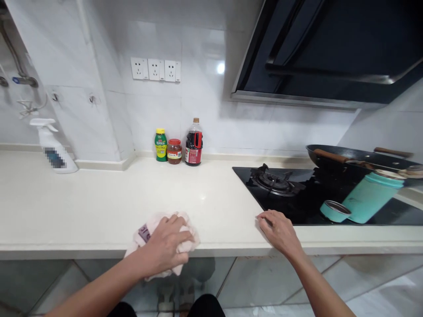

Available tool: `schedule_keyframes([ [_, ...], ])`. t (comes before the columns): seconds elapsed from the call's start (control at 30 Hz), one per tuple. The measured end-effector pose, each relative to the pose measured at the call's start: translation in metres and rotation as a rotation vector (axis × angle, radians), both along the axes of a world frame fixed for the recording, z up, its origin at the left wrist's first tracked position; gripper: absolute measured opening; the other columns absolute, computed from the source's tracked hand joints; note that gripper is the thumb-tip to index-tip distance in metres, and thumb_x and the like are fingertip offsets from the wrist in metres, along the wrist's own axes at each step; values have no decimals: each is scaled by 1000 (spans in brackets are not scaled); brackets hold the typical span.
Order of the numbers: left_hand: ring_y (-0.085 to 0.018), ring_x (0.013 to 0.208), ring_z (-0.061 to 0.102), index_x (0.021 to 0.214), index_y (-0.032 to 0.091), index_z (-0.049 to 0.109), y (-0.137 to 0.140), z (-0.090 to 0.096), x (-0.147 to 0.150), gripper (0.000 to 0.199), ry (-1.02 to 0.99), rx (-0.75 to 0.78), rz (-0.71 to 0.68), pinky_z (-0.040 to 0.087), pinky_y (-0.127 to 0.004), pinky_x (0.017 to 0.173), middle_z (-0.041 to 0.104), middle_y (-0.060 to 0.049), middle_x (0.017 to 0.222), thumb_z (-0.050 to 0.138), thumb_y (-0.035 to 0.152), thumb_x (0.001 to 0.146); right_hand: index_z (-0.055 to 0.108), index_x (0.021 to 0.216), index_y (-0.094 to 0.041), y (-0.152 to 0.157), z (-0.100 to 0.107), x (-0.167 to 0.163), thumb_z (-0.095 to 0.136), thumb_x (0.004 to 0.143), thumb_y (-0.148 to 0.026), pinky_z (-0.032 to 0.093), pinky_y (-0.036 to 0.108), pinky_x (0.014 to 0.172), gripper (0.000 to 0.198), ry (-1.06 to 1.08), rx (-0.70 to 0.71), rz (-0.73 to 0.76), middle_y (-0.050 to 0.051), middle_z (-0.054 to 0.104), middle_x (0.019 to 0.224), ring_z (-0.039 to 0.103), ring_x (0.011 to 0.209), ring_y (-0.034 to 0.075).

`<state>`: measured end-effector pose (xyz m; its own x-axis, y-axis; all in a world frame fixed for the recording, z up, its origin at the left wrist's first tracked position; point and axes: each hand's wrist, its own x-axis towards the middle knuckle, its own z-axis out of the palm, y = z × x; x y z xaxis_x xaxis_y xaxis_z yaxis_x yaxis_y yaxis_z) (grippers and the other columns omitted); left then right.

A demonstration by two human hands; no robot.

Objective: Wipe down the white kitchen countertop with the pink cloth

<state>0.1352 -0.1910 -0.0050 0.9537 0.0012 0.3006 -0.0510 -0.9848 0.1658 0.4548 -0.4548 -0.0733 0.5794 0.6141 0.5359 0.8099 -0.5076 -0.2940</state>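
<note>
Under my left hand [170, 243] is a bunched white cloth [155, 222] with a purple printed patch; my fingers grip it against the front of the countertop [99, 207], and part of it hangs over the edge. My right hand [276, 226] rests on the counter beside the left front corner of the black glass hob [297, 207]. Its fingers are curled in, and I cannot make out anything inside them. A small teal cup lid [334, 211] and a tilted-looking teal flask [372, 198] stand on the hob to its right.
Against the back wall stand a green bottle with yellow cap [161, 145], a red-lidded jar [174, 152] and a dark sauce bottle [194, 145]. A white spray bottle [54, 147] is at left. A wok [357, 160] sits on the hob beneath the range hood [330, 53].
</note>
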Motion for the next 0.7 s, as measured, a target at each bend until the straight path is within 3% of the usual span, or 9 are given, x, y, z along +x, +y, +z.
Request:
schedule_keyframes([
  [0.17,-26,105,49,95,26,67,14,4,-7,15,19,-12,41,34,-39,89,59,-4,107,67,40,89,66,89,-28,1,-3,3,43,90,-44,40,43,95,28,-4,12,9,4,67,98,58,102,27],
  [0.3,-26,107,50,104,28,67,-9,12,22,17,39,-22,-19,33,-40,91,59,-5,107,57,37,95,66,89,-27,1,-2,2,43,90,-44,40,42,95,28,-20,26,-9,4,66,96,58,100,26],
  [0.4,-26,105,51,117,31,67,-28,15,48,26,77,-6,-114,35,-39,87,60,-5,102,56,33,93,66,90,-26,1,-1,1,42,91,-44,40,42,94,29,-17,25,-18,5,66,95,58,99,26],
  [0.5,-26,101,52,117,34,69,-38,16,69,29,130,19,-198,35,-38,85,60,-5,96,59,33,90,66,89,-25,1,0,1,41,91,-43,40,41,93,30,-20,24,-28,5,66,94,58,99,26],
  [0.7,-27,105,51,113,31,70,-41,28,75,28,258,3,-204,35,-41,90,59,-7,105,58,34,89,65,87,-25,1,1,-2,40,92,-39,40,40,91,29,-29,19,-37,4,66,91,57,98,24],
])
